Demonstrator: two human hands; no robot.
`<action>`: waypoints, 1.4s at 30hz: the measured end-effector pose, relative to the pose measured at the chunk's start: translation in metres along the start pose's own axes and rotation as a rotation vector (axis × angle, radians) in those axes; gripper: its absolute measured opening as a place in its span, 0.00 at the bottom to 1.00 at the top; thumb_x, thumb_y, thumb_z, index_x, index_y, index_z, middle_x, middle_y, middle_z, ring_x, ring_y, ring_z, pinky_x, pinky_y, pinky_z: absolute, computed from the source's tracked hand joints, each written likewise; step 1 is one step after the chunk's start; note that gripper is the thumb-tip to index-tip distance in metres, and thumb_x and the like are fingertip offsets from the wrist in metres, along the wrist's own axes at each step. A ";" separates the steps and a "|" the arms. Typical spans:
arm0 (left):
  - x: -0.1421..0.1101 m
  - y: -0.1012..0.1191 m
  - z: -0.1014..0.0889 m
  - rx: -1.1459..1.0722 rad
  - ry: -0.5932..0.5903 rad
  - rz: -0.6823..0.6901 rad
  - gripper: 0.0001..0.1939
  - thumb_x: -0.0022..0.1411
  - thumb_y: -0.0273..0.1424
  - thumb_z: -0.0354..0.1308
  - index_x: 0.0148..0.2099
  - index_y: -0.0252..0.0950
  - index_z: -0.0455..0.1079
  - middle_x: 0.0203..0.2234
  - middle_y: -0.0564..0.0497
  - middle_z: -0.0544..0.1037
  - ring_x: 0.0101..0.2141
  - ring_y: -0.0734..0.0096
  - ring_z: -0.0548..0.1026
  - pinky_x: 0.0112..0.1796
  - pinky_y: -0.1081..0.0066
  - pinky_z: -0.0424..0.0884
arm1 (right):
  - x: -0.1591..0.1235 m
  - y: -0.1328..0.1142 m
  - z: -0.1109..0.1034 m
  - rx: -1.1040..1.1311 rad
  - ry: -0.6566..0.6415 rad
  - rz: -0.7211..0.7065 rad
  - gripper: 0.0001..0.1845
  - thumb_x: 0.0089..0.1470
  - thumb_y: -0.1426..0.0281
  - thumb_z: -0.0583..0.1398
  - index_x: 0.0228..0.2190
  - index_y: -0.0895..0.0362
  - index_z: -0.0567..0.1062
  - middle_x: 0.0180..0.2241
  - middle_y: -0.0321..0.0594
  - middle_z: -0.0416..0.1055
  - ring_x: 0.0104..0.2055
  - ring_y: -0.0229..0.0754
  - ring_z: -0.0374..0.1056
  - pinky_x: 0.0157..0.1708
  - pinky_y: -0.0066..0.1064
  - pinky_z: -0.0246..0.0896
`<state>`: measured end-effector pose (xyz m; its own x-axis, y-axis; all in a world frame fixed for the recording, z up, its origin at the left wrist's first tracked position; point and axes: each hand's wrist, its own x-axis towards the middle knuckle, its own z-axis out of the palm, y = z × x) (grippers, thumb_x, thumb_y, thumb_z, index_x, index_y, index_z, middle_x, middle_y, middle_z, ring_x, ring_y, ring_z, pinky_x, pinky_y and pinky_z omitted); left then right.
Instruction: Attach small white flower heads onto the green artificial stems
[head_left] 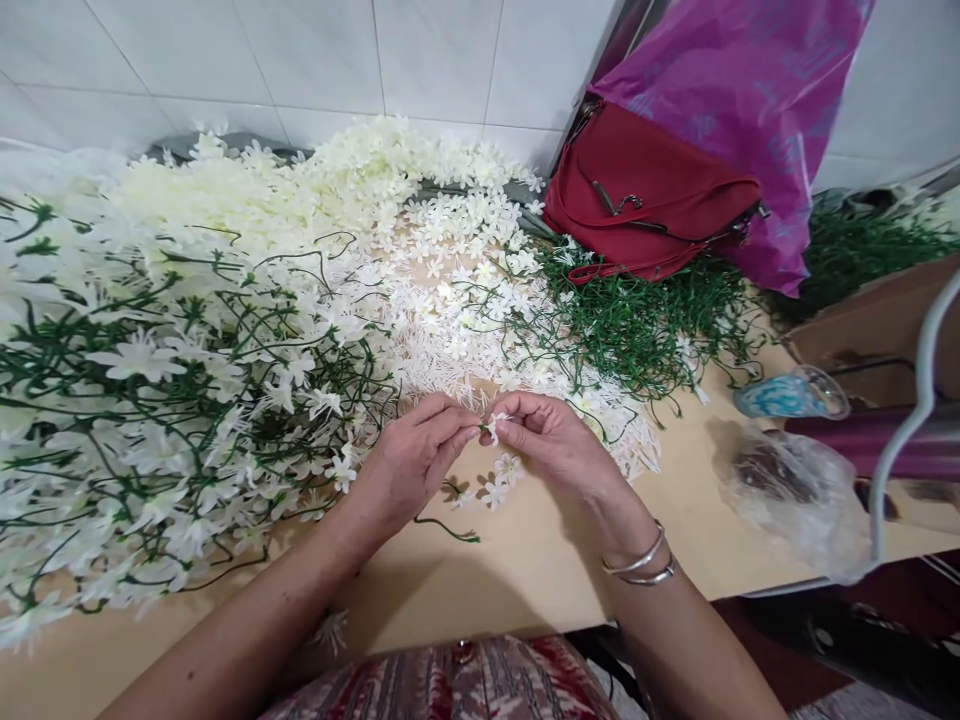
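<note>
Near the middle of the table my left hand (416,455) is closed in a pinch on the green tip of an artificial flower stem. Opposite it, my right hand (562,445) pinches a small white artificial flower (492,430); the two sets of fingertips almost meet there. A green stem (448,530) trails below my left hand, though its link to the pinched tip is partly hidden. Loose white blossoms (496,490) lie just under my hands. Beyond my fingers spreads a layer of thin white stamen-like pieces (442,370).
On the left is a large heap of white flowers on green stems (142,420). Cream blossoms (300,185) are piled by the tiled wall. Bare green stems (637,325) lie beside a red handbag (652,200). A plastic cup (791,395) and clear bag (799,490) stand right.
</note>
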<state>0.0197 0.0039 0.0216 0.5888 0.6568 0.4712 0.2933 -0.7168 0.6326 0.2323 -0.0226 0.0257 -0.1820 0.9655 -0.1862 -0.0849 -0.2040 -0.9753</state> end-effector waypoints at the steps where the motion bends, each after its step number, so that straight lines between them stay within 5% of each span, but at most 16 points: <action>1: 0.000 0.000 0.000 -0.001 -0.012 -0.003 0.09 0.76 0.25 0.52 0.49 0.34 0.75 0.39 0.47 0.79 0.39 0.70 0.78 0.43 0.71 0.76 | 0.000 -0.001 -0.001 -0.004 -0.018 0.007 0.15 0.51 0.54 0.72 0.31 0.51 0.80 0.29 0.34 0.74 0.32 0.39 0.65 0.36 0.36 0.59; 13: 0.002 -0.001 -0.005 -0.203 -0.150 -0.108 0.10 0.76 0.28 0.54 0.42 0.36 0.76 0.28 0.52 0.76 0.33 0.70 0.75 0.37 0.73 0.70 | 0.001 0.002 -0.006 0.050 -0.124 -0.006 0.12 0.50 0.57 0.74 0.28 0.51 0.82 0.30 0.35 0.75 0.33 0.39 0.67 0.38 0.34 0.62; 42: -0.006 -0.012 0.006 -0.229 -0.096 -0.237 0.10 0.75 0.30 0.54 0.40 0.37 0.75 0.30 0.52 0.76 0.32 0.70 0.75 0.36 0.72 0.70 | 0.005 0.011 0.004 -0.132 0.038 -0.041 0.13 0.53 0.58 0.71 0.29 0.54 0.78 0.28 0.34 0.73 0.30 0.37 0.62 0.31 0.32 0.57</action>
<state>0.0170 0.0067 0.0074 0.5958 0.7659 0.2415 0.2600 -0.4685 0.8443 0.2268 -0.0206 0.0149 -0.1436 0.9785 -0.1481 0.0382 -0.1440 -0.9888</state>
